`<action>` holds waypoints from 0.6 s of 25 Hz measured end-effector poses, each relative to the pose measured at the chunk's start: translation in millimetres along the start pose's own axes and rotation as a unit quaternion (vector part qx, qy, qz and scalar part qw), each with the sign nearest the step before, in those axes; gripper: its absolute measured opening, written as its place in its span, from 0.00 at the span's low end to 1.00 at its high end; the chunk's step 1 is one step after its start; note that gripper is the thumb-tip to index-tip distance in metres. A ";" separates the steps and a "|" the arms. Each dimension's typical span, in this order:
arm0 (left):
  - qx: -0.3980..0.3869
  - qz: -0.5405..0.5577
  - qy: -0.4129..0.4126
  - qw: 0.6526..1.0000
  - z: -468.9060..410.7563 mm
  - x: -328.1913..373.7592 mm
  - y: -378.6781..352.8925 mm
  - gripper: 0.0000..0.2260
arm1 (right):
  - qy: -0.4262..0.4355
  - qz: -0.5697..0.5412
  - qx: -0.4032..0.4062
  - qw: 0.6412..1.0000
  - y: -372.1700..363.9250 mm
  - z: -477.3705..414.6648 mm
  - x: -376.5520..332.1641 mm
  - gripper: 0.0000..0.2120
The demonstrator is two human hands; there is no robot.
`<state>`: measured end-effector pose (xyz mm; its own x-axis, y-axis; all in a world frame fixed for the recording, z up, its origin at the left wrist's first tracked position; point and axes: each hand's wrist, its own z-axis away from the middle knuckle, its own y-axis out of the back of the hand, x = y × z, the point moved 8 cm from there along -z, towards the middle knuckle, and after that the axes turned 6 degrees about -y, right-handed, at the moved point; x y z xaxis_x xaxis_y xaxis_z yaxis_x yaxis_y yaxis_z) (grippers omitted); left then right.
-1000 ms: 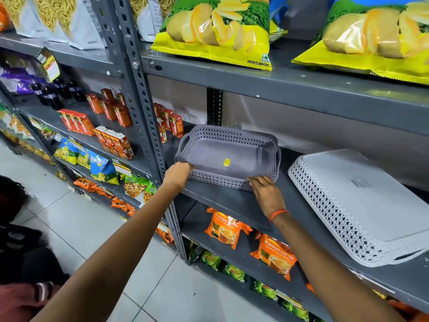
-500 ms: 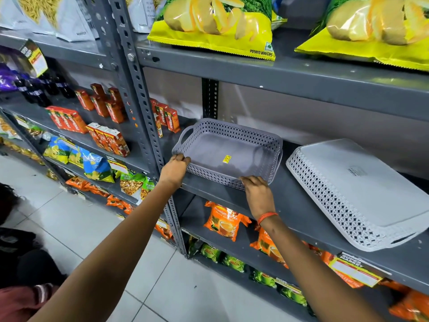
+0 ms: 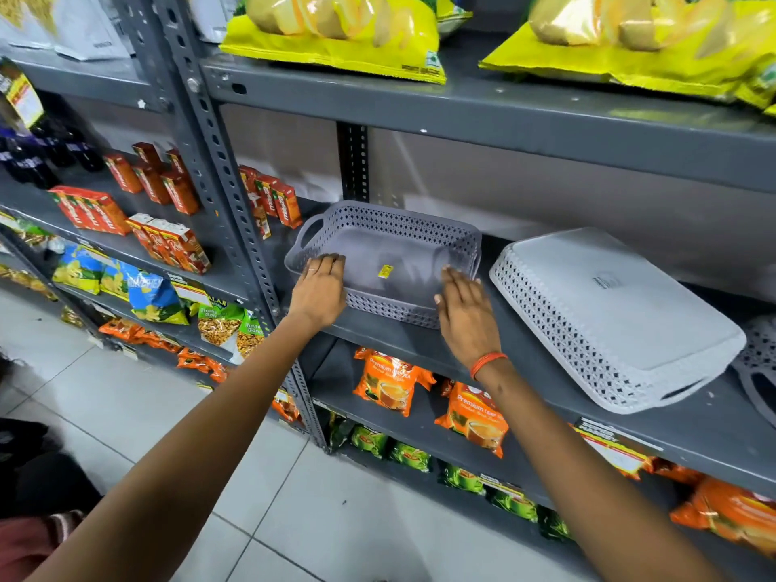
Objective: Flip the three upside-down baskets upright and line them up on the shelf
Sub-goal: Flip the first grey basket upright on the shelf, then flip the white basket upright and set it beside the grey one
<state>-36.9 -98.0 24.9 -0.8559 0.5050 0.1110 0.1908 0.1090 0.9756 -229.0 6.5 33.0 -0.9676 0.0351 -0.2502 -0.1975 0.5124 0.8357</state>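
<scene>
Grey perforated plastic, rectangular and open side up: the darker grey basket (image 3: 390, 262) now sits upright on the grey metal shelf (image 3: 424, 350), at its left end beside the slotted upright post (image 3: 235, 195). Half a second ago the hands gripped its front rim; now both have let go. The left hand (image 3: 318, 289) lies with fingers nearly flat over the near-left corner of the rim, and the right hand (image 3: 466, 317) (an orange band at the wrist) is spread flat, fingers together, touching the near-right rim or hovering just above it; I cannot tell which. Neither hand holds anything.

That release suggests the first basket is judged placed, pushed a little deeper onto the shelf than a second ago. Two remain. The pale grey lattice-sided basket (image 3: 609, 317) lies bottom-up just to the right, near but apart from the first, and a sliver of a third perforated basket (image 3: 756, 363) shows at the far right edge, mostly out of view. Flipping the pale one is probably next.
</scene>
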 end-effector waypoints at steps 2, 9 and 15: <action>0.036 0.003 -0.038 0.999 -5.1 46.7 5.8 0.26 | -0.026 -0.004 0.040 0.999 32.6 6.0 28.4 0.23; 0.122 0.038 -0.136 0.982 -1.7 255.7 10.6 0.24 | -0.122 -0.005 0.111 0.986 130.8 69.2 198.4 0.22; 0.134 0.074 -0.223 0.963 28.0 412.3 -17.8 0.22 | -0.179 -0.002 0.043 0.983 159.3 140.3 322.1 0.21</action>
<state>-379.7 132.3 48.0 -0.5291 0.8433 0.0939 0.4633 0.1944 0.8646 -550.0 219.8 17.0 -0.8460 0.3249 -0.4228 -0.1727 0.5833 0.7937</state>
